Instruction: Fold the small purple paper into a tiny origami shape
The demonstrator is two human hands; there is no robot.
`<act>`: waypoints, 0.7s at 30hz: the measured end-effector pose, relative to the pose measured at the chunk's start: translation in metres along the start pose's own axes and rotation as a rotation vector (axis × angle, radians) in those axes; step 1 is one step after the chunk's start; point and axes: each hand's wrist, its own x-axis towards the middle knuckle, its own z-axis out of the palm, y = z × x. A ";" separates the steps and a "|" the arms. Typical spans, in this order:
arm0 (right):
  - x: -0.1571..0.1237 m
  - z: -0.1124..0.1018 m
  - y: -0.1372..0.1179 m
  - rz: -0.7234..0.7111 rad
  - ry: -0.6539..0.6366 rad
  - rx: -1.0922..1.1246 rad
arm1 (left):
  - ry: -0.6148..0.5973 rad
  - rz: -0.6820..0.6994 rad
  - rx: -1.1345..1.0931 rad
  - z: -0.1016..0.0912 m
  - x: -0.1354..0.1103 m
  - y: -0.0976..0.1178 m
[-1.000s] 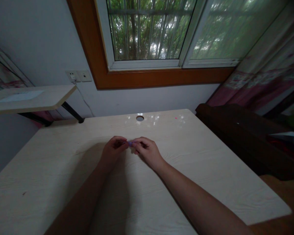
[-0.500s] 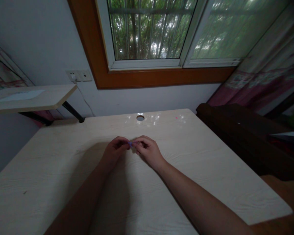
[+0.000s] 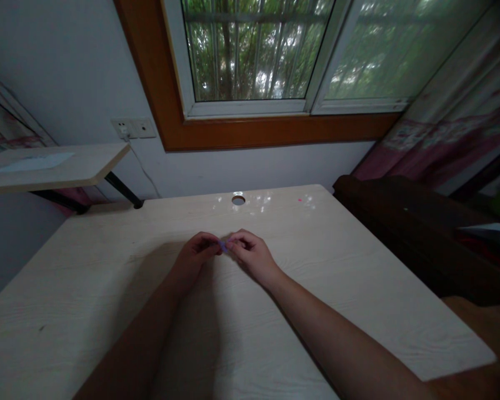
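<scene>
A small purple-blue piece (image 3: 223, 245) is pinched between my two hands, above the middle of the pale wood-grain table (image 3: 337, 289). Its kind is too small to make out, and fingers cover most of it. My left hand (image 3: 198, 254) grips its left side between thumb and forefinger. From the right, my right hand (image 3: 252, 253) closes thumb and fingertips on its other side. The fingertips of both hands nearly meet there.
Toward the table's back edge is a round cable hole (image 3: 238, 200), with a small pink spot (image 3: 300, 200) to its right. A raised shelf (image 3: 83, 172) on black legs stands at the back left. Dark furniture (image 3: 383, 222) stands beyond the right edge.
My right fingers have shifted slightly on the small purple-blue piece, and a little more of it shows. My left hand stays nearly still.
</scene>
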 end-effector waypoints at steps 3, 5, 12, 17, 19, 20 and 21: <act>0.000 0.000 0.002 0.024 -0.004 0.027 | 0.010 0.016 0.034 0.000 0.000 0.000; -0.001 0.000 0.003 0.053 -0.019 0.047 | 0.015 0.034 0.079 0.000 0.000 0.000; 0.001 0.000 0.001 0.104 -0.054 0.108 | 0.011 0.089 0.178 0.000 0.000 0.002; 0.001 -0.001 0.000 0.071 -0.069 0.091 | 0.015 0.113 0.223 0.000 -0.001 0.001; 0.001 -0.001 0.000 0.082 -0.064 0.073 | 0.015 0.117 0.221 0.000 0.000 0.002; 0.001 0.000 0.000 0.085 -0.063 0.063 | 0.011 0.118 0.218 0.000 0.000 0.002; 0.001 0.000 0.000 0.084 -0.063 0.050 | 0.005 0.120 0.212 0.000 0.000 0.002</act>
